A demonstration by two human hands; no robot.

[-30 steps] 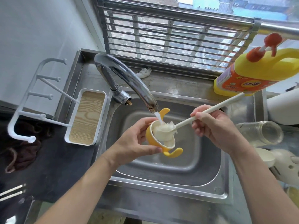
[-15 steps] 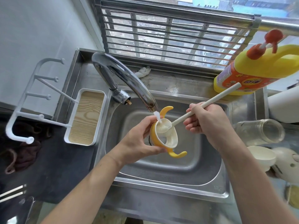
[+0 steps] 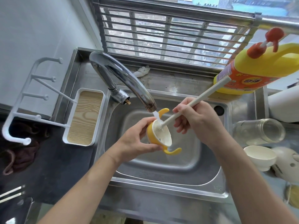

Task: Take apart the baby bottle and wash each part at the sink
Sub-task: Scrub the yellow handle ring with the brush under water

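**Head view, read from 9 o'clock to 3 o'clock.** A white peg rack [image 3: 38, 117] lies on the dark surface [image 3: 56, 172] at far 9 o'clock. Its base is a tray [image 3: 85, 118] with a wood-grain inset, just beside the left wall of the sink [image 3: 161, 185]. A dark cloth [image 3: 22, 157] is bunched at 7 o'clock of the rack.

The faucet [image 3: 129, 81] rises at 11 o'clock of the basin and arches toward its centre. A thin stream of water [image 3: 156, 114] falls from its mouth. A crumpled white scrap [image 3: 142, 71] lies on the ledge behind it, at 12 o'clock.

Over the middle of the basin the left hand [image 3: 135, 143] grasps the yellow handle ring [image 3: 151, 135] of the baby bottle. The thumb lies along the ring's near side and the fingers curl behind it. The ring is tilted, its cream-lined opening facing 3 o'clock. One curved handle points to 12 o'clock and the other to 5 o'clock. The water lands at its upper rim.

The right hand [image 3: 199, 122] is closed around the long white brush [image 3: 199, 100]. The brush head sits inside the ring's opening, and the handle slants up toward 2 o'clock.

A yellow detergent jug [image 3: 262, 68] with a red pump stands at 2 o'clock, behind the sink. On the steel surface at 3 o'clock a clear glass bottle [image 3: 258, 132] lies on its side, mouth to the right. A white cup [image 3: 258, 156] stands at its 6 o'clock, with a white domed piece [image 3: 289, 160] just beside it.
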